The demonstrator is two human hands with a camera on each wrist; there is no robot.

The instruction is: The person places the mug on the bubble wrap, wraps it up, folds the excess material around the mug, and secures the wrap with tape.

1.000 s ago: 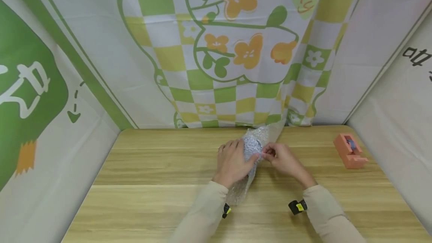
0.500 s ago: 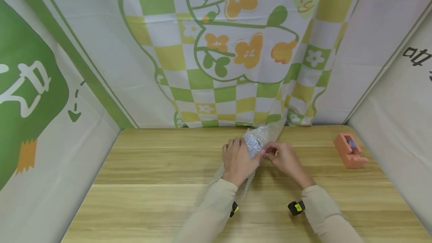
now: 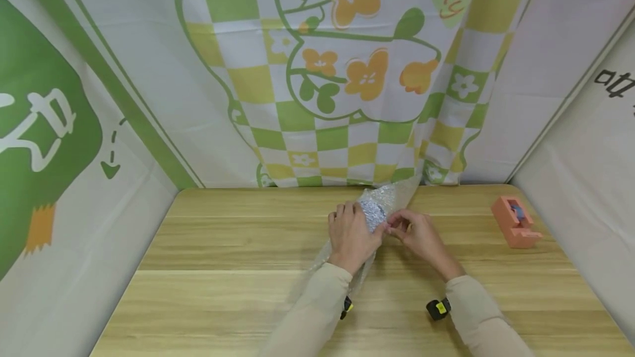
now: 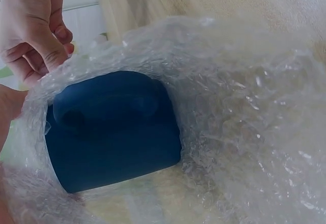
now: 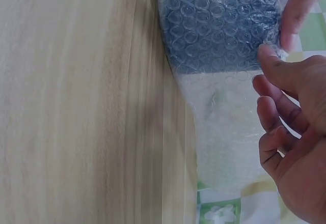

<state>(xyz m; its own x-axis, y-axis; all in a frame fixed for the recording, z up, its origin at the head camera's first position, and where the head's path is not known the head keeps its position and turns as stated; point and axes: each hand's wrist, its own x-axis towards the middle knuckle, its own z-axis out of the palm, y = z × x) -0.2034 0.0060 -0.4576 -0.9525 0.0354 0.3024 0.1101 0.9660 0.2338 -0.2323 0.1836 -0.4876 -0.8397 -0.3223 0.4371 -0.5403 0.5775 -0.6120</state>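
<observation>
A dark blue mug (image 4: pixel 112 147) with a handle lies on its side inside clear bubble wrap (image 3: pixel 397 194), near the back of the wooden table (image 3: pixel 223 247). My left hand (image 3: pixel 353 238) grips the wrapped mug from the left, fingers over the wrap and thumb reaching toward the right hand. On the other side my right hand (image 3: pixel 419 236) pinches the edge of the wrap between thumb and forefinger, right at the left thumb tip. In the right wrist view, the mug shows through the bubbles beside my right fingertips (image 5: pixel 267 53). The left fingers are mostly hidden in the left wrist view.
A pink tape dispenser (image 3: pixel 513 225) stands at the table's right rear. Behind the table hangs a green and yellow checked cloth (image 3: pixel 347 142), which the wrap's far end overlaps. The wrap's loose near end (image 4: pixel 254 127) trails under the left forearm.
My left hand has shifted slightly right, its thumb now meeting the right fingertips. The wrap's near end shows on the left of that wrist. The right hand has barely moved.
</observation>
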